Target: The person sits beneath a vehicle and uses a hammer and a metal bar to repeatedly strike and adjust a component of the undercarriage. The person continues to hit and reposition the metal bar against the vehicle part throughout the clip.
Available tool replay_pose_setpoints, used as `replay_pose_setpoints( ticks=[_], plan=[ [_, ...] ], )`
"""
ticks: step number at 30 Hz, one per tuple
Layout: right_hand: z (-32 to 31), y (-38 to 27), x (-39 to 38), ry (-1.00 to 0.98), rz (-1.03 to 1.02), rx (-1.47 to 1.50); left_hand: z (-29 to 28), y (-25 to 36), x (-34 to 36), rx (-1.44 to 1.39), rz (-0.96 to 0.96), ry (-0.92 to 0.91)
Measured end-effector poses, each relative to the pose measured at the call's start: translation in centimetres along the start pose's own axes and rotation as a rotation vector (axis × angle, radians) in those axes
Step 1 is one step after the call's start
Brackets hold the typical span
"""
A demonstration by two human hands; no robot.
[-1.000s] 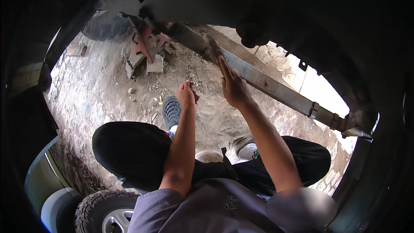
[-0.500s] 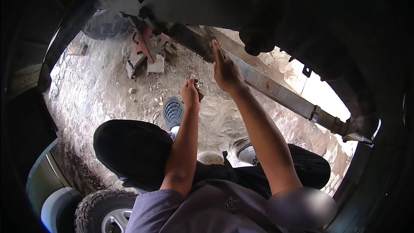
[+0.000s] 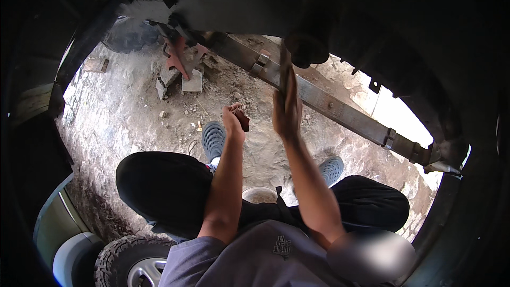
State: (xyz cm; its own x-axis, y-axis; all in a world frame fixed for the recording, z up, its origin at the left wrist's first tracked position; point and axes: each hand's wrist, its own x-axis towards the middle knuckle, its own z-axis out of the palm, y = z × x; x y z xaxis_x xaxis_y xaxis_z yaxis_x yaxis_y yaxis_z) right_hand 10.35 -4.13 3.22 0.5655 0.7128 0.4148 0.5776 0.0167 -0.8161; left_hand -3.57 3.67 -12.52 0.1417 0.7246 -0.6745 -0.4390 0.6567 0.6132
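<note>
While I watch from afar, the left hand (image 3: 232, 119) is wrapped around a small reddish-brown piece (image 3: 244, 123) jutting from its right side; slightly farther, the right hand (image 3: 287, 110) grips a dark, slender, blurred tool (image 3: 285, 62) projecting beyond the fingers, across the grey leaf spring (image 3: 348, 110).

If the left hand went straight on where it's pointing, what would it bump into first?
Probably the long metal bar crossing ahead of the left hand. Depth is hard to judge, though: it might pass above or below the bar instead.
</note>
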Motion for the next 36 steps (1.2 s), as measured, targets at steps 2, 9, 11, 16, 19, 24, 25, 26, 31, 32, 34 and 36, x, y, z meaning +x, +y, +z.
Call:
replay_pose_setpoints(
  ticks=[2,9,11,16,19,24,25,26,31,32,34,36],
  plan=[
    [-1.2,-0.2,-6.2,-0.027,0.22,0.045,-0.6,-0.4,0.6,-0.038,-0.022,-0.016],
    [0.9,8.5,-19.1,-0.337,0.397,-0.207,1.5,0.1,-1.5,0.007,0.121,0.03],
    [0.5,9.0,-18.3,-0.377,0.384,-0.297,2.7,1.3,-2.9,0.025,0.155,0.032],
    [-0.6,10.3,-17.5,-0.463,0.527,-0.453,3.1,2.5,-2.8,0.122,0.159,-0.139],
    [0.0,10.1,-18.1,-0.328,0.412,-0.749,3.4,2.1,-3.1,0.129,0.182,-0.143],
    [1.4,8.4,-15.4,-0.136,0.229,-0.421,4.1,2.6,-4.1,0.316,0.205,-0.213],
    [1.5,6.5,-13.4,-0.137,0.248,-0.245,4.2,2.8,-4.2,0.357,0.214,-0.233],
    [1.4,4.9,-11.6,-0.135,0.268,-0.073,4.7,3.3,-4.8,0.362,0.194,-0.298],
    [0.5,0.9,-5.7,-0.036,0.308,0.212,5.9,4.7,-5.9,0.347,0.118,-0.598],
    [0.0,1.1,-5.1,-0.056,0.287,0.216,6.1,4.8,-6.0,0.35,0.094,-0.657],
    [-0.5,1.8,-4.7,-0.091,0.389,0.283,6.5,5.0,-6.7,0.382,0.082,-0.669],
    [-1.0,2.5,-4.4,-0.131,0.459,0.281,7.0,5.5,-7.5,0.278,-0.003,-0.667]
  ],
)
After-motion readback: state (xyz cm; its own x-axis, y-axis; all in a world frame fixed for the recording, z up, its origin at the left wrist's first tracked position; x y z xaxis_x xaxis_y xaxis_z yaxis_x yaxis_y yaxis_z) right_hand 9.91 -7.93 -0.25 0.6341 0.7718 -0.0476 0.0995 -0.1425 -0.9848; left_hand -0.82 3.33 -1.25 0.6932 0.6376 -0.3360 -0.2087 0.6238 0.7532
